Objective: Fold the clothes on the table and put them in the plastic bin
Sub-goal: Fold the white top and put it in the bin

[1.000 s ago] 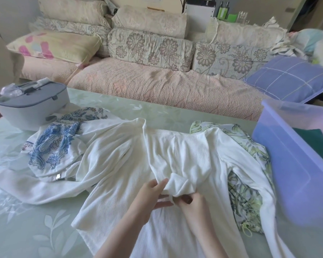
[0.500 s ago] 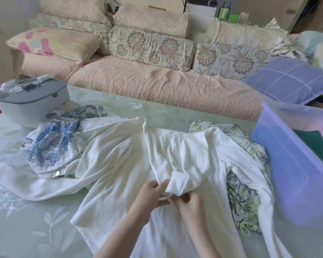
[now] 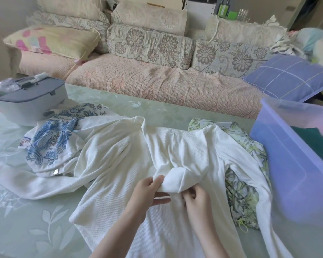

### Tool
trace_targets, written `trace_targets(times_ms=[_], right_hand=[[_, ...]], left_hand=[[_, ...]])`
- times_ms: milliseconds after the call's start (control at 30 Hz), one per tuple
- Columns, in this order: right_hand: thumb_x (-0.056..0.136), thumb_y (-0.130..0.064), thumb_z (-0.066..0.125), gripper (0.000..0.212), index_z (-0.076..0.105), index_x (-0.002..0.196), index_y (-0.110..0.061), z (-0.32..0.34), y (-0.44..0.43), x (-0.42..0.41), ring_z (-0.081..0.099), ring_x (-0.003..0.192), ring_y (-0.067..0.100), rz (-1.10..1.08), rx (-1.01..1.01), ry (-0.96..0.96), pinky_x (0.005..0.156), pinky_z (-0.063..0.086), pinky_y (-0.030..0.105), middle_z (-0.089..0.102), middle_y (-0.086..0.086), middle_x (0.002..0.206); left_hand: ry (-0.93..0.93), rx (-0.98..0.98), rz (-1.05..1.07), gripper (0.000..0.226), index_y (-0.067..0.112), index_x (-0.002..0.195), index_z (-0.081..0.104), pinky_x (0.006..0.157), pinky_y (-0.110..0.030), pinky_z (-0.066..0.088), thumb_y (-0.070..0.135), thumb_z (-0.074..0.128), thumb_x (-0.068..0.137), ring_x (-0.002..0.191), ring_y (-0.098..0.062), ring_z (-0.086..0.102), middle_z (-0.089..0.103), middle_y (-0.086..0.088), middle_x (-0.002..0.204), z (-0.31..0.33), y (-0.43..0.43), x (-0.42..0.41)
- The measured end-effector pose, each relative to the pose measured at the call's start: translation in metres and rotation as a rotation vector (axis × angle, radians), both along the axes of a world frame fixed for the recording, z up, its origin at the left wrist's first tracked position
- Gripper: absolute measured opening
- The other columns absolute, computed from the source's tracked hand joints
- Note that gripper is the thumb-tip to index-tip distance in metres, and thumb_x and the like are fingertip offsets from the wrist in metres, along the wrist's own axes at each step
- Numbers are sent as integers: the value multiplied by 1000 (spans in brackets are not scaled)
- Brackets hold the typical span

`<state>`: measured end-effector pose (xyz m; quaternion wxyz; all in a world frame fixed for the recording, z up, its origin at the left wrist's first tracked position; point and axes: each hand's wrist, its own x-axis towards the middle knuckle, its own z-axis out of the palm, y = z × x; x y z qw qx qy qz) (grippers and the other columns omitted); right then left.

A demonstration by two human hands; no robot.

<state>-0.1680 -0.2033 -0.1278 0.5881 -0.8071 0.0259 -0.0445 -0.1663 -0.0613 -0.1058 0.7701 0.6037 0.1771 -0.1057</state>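
Both hands, left hand (image 3: 147, 192) and right hand (image 3: 197, 200), pinch a bunched fold of the white ribbed knit garment (image 3: 175, 157) spread on the pale green table (image 3: 26, 220).

A grey lidded container (image 3: 26, 107) stands at the near left, with crumpled clear plastic wrap (image 3: 7, 86) on its lid. Behind runs a sofa (image 3: 157, 84) with a pink quilted seat and floral back cushions (image 3: 149, 45). A yellow pillow (image 3: 52, 40) with pink shapes lies at its left end and a purple checked pillow (image 3: 289, 77) at its right. Beyond the backrest stand green bottles (image 3: 223, 9) beside a clear glass (image 3: 243, 14).
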Motion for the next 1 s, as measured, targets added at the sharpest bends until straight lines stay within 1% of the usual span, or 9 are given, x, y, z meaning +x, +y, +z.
trace_targets(times_ms=[167,267,400,533,667,767,833,933,1000], right_hand=[[91,-16,59,9,64,85,-19,1,-2,-4,61,62,6,14,6,-16,57,43,14,70,-12,77],[90,-18,60,10,64,81,-16,3,-4,-4,58,56,4,12,51,-13,55,42,14,66,-10,64],[90,-18,60,14,64,78,-12,6,-2,-5,56,52,4,5,118,-14,51,43,15,62,-4,56],[91,-16,60,16,64,77,-8,2,-4,-4,56,52,11,-11,195,30,48,44,20,59,1,56],[91,-12,58,12,64,83,-5,1,-8,-1,58,58,20,-51,319,92,52,44,26,63,9,63],[93,-12,56,15,63,81,-7,5,-11,-3,59,58,11,-45,173,31,58,43,27,64,5,62],[93,-14,54,14,59,80,-10,9,-11,-9,58,58,5,0,49,-14,61,42,22,62,3,63],[94,-17,54,15,56,79,-13,8,-10,-20,57,57,4,45,-94,29,56,40,14,61,2,62],[94,-18,55,16,57,79,-12,4,-12,-23,58,50,5,77,-108,164,52,44,20,63,5,61]], left_hand=[[-7,11,22,36,-14,103,58,70,-40,59,20,52,95,69,-22,70,66,-11,76,2,2,-1],[-26,7,77,28,-6,95,59,66,-38,60,21,55,93,62,-16,67,65,-5,66,1,2,-1],[-39,-43,125,26,-2,96,58,68,-38,59,24,54,94,71,-14,67,67,-4,78,-1,4,0],[-33,-128,107,26,-2,99,58,67,-38,59,23,53,95,81,-21,68,70,-3,83,-2,3,-1],[40,-303,140,26,-6,110,59,63,-37,60,15,48,97,78,-30,70,68,-17,92,0,6,2],[18,-294,169,25,-4,110,60,70,-40,60,14,48,97,81,-30,70,65,-22,101,-2,10,3],[3,-255,193,24,-5,106,60,70,-38,60,14,49,96,80,-27,69,65,-21,100,-3,11,3],[-35,-132,233,8,0,86,53,60,-29,59,5,58,90,69,-19,64,59,-15,80,-7,13,2],[-66,23,264,22,9,79,44,57,-26,57,-5,60,84,65,-16,54,48,-9,70,-12,13,4]])
